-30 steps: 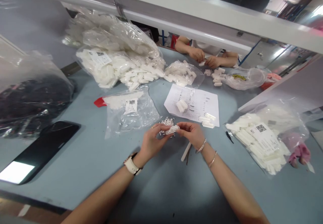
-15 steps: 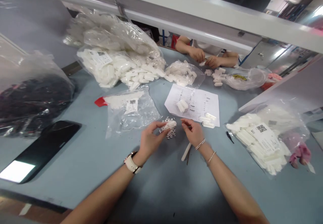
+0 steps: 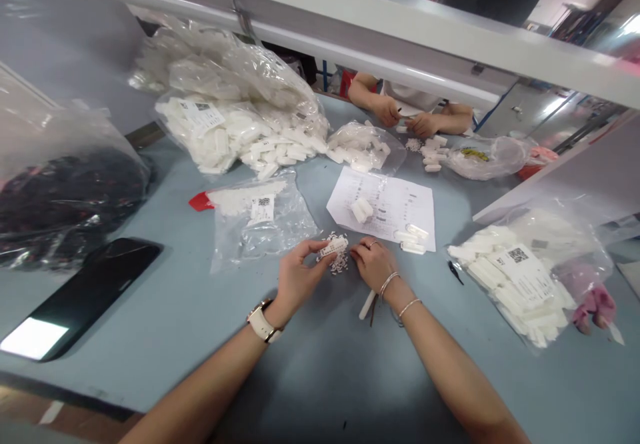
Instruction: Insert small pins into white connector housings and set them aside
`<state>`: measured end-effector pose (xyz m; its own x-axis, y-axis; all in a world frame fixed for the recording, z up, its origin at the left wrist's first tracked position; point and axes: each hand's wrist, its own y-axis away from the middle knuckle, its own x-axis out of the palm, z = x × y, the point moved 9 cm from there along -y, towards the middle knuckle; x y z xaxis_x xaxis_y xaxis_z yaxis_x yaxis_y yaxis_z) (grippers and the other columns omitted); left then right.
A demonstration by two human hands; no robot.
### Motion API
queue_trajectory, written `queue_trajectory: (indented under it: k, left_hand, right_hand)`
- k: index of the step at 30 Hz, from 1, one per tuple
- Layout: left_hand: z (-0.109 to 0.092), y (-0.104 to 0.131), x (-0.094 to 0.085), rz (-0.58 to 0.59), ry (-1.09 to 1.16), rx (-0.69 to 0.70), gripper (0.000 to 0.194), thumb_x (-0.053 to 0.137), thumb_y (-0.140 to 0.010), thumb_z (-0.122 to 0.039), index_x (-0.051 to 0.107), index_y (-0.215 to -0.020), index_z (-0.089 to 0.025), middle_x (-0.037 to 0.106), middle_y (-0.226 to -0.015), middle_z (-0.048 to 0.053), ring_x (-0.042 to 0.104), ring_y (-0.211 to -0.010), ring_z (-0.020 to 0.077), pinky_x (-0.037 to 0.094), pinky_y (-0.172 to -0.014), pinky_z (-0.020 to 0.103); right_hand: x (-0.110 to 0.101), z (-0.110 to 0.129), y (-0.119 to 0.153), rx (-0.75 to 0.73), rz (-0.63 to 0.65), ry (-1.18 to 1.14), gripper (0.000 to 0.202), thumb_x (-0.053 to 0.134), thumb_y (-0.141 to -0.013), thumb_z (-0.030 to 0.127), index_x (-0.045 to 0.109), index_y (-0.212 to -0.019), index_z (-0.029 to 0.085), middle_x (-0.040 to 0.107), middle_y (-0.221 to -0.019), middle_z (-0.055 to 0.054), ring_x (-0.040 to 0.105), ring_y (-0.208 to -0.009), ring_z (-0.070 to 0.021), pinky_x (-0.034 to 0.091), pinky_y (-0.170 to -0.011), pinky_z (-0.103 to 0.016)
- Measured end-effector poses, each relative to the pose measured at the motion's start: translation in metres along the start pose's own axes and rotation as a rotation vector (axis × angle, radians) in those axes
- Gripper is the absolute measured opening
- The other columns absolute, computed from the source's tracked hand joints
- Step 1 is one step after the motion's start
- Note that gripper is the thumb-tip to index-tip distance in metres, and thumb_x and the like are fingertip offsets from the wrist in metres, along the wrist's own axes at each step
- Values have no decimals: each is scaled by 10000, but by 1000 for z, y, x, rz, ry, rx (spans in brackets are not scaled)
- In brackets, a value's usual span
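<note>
While the left hand (image 3: 297, 275) pinches oblong plastic (image 3: 334, 248) (probably), granules (image 3: 341, 263) lie nearby.

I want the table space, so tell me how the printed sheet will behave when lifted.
The printed sheet looks thin, so it would probably bend. The white pieces on it look unattached and might slide off if it tilts.

Plain blue-grey table (image 3: 200, 364).

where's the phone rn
In the head view, the phone lies on the table's left side, just below the bag of dark items.
</note>
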<state>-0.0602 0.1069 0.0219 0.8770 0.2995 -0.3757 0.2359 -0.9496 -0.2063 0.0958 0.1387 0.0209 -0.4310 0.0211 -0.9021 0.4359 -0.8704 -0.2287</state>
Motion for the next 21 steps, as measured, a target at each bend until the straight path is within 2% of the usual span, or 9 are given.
queue_trajectory:
  k: [4,8,12,15,21]
  left_hand:
    - [-1,0,0,-3,-22,28,262,667,-724,-407,668,-866,-187,724,-852,59,672,-786,217,534,-742,355]
    - [-3,0,1,10,-58,56,228,670,-723,-380,669,-855,-195,723,-829,43,670,-764,204,537,-729,341]
    - [-5,1,2,15,-82,78,207,673,-723,-355,663,-849,-192,718,-827,46,668,-772,204,537,-732,345]
    - [-9,2,3,20,-87,108,190,665,-730,-351,660,-840,-195,712,-819,45,667,-775,206,535,-726,341]
    - [-18,4,5,25,-120,182,150,653,-746,-330,663,-828,-206,698,-824,39,658,-773,199,530,-712,328]
  right_hand:
    - [-6,-2,2,23,-71,-114,158,517,-839,164,675,-825,164,637,-850,-88,580,-768,-182,482,-710,-298]
    - [-20,-16,5,168,-197,-459,146,531,-819,237,648,-771,164,615,-755,-37,551,-628,-130,470,-616,-252]
    - [-19,-18,7,270,-152,-724,163,567,-790,311,642,-744,173,606,-675,1,508,-543,-102,433,-530,-222]
    - [-16,-12,6,262,-117,-784,172,579,-781,325,644,-732,173,603,-662,5,492,-527,-93,426,-520,-217]
    - [-17,-7,7,230,-162,-742,161,590,-782,305,662,-720,175,604,-685,-5,502,-549,-98,436,-552,-226]
